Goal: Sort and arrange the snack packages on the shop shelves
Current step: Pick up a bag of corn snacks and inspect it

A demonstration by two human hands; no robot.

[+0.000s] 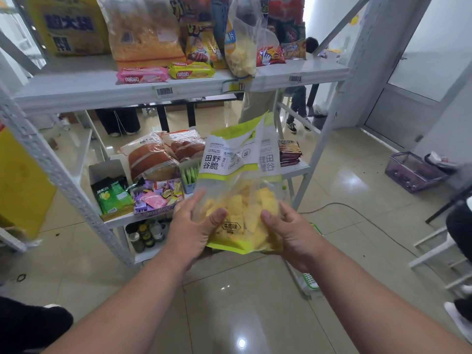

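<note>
I hold a clear bag of yellow crisps point(237, 180) with a white and lime-green label upright in front of the white metal shelf rack point(63, 172). A second bag of the same kind seems to lie behind it. My left hand point(194, 226) grips the bag's lower left side, thumb on the front. My right hand point(288, 231) grips its lower right side the same way. A similar bag of yellow crisps point(241, 47) stands on the upper shelf point(84, 90) among other snack packs.
Pink point(142, 75) and yellow point(191, 70) wafer packs lie at the upper shelf's front. The middle shelf holds cake bags point(150, 159), a box of sweets point(155, 198) and a green pack point(112, 195). A purple basket point(413, 172) sits on the floor to the right. People stand behind the rack.
</note>
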